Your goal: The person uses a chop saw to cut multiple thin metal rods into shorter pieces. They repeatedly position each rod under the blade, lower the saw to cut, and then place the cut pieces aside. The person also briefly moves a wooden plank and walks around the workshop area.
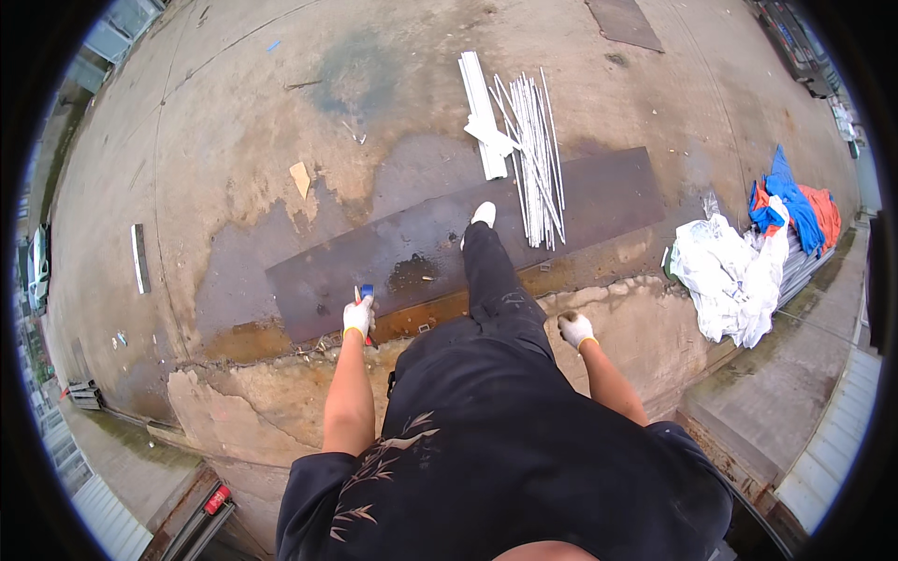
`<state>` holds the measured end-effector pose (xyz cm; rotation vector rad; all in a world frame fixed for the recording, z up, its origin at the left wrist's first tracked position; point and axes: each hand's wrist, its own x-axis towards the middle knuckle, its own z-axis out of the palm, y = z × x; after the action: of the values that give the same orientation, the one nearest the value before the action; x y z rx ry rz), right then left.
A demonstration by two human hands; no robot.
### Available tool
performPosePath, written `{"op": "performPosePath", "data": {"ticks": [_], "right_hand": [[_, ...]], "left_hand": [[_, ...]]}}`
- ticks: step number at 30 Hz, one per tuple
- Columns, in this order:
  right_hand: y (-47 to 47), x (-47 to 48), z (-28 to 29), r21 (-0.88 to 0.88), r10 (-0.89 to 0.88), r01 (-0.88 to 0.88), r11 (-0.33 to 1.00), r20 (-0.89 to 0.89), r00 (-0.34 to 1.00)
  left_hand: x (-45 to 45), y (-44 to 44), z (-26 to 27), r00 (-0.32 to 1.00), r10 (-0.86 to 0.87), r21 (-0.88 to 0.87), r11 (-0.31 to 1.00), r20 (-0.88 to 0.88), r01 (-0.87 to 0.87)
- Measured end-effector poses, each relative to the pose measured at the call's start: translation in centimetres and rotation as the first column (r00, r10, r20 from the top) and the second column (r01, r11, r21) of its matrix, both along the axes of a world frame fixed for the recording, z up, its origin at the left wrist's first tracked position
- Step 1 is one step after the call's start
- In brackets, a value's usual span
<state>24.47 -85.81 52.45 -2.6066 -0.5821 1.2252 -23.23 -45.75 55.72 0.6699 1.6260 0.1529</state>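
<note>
My left hand (358, 316), in a white knit glove with a yellow cuff, is shut on a small blue-ended item (367, 289) and a red and black tool (369, 341). The fingers hide most of both, so their exact kind is unclear. My right hand (575, 329), gloved the same way with a dark smudge, hangs beside my hip with curled fingers and nothing visible in it. One foot in a white shoe (484, 212) is on a long dark sheet (337, 280) laid on wet concrete. A bundle of thin white rods (537, 161) lies across the sheet, past that shoe.
White flat strips (480, 112) lie beside the rods. To the right, white plastic sheeting (729, 273) and blue and orange fabric (793, 196) are heaped over long bars. A short strip (140, 258) lies left. A red canister (217, 499) is at lower left.
</note>
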Motion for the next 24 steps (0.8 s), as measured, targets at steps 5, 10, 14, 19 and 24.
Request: {"op": "performPosePath", "data": {"ticks": [5,10,14,19,24], "right_hand": [[23.3,17.9,2.9,0.393,-0.531,0.561,0.728,-0.194,0.825],[39.8,28.7,3.6,0.398,-0.342,0.363,0.843,-0.126,0.931],[49.2,32.5,-0.7,0.398,-0.28,0.267,0.878,-0.026,0.96],[59.1,31.0,-6.0,0.233,-0.512,0.543,0.807,-0.182,0.839],[65.3,25.1,-13.3,0.05,-0.766,0.853,0.52,-0.414,0.492]], "left_hand": [[0.4,1.5,-2.7,0.937,0.323,-0.253,0.903,-0.133,-0.347],[10.3,11.6,2.3,0.945,0.318,-0.258,0.909,-0.077,-0.327],[21.7,27.2,1.6,0.984,0.149,-0.107,0.981,-0.095,-0.159],[37.3,49.2,-4.2,0.933,-0.293,-0.002,0.954,-0.207,0.299],[52.0,65.4,-11.3,0.951,-0.308,-0.025,0.951,-0.038,0.307]]}}
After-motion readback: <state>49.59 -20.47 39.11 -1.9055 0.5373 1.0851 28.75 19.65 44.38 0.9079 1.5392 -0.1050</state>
